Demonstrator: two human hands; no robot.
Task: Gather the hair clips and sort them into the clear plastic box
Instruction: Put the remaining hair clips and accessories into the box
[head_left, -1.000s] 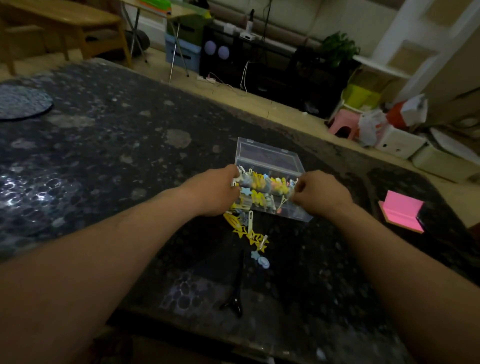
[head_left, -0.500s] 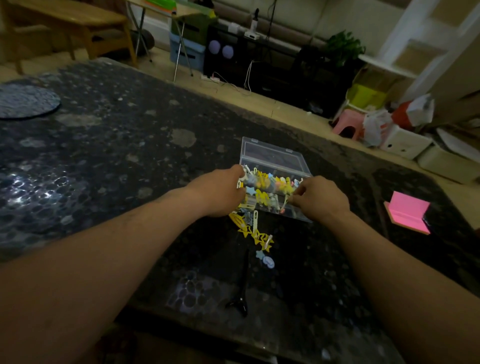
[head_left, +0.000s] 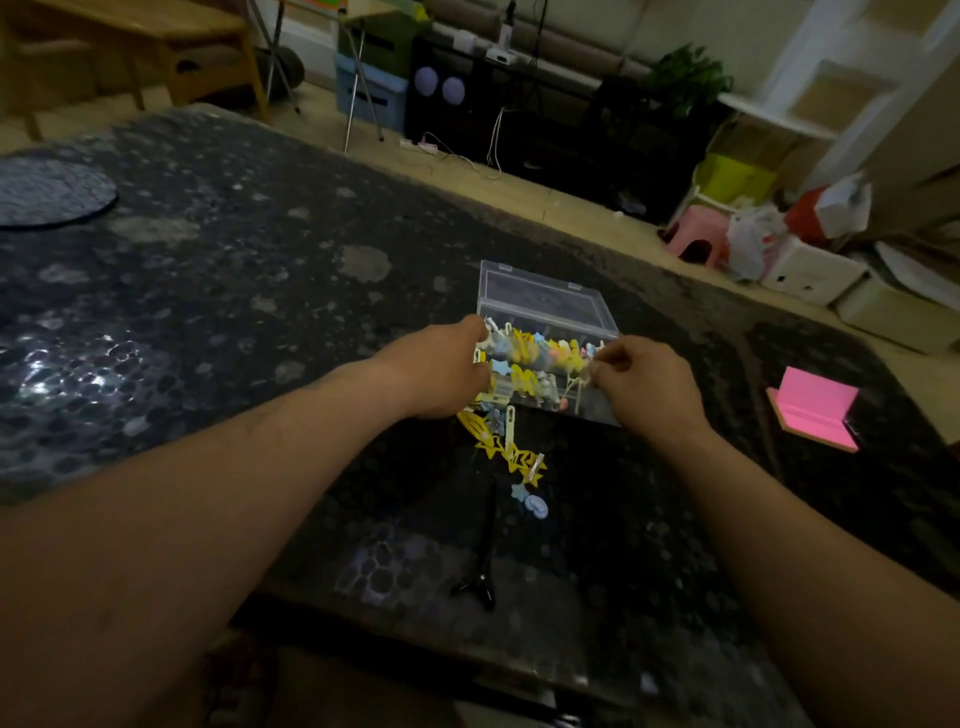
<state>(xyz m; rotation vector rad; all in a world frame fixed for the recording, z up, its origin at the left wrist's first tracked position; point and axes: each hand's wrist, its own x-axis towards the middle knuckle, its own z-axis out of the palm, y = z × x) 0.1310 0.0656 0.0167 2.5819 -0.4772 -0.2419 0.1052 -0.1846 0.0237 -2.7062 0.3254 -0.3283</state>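
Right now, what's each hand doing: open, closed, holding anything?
Left hand: curled at the box edge among the clips; grip cannot be told.
Right hand: pinched shut on a clip.

- We find no readable text, label, brand, number or sign anywhere here.
- The pink pad on the dark table shows us a blank face.

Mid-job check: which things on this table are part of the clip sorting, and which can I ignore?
Part of the job:
clear plastic box, lid open
clips in the box
yellow star clips on the table
blue clips
left hand, right hand

Ignore:
pink notepad
round mat
black long clip-like object, identity unclear
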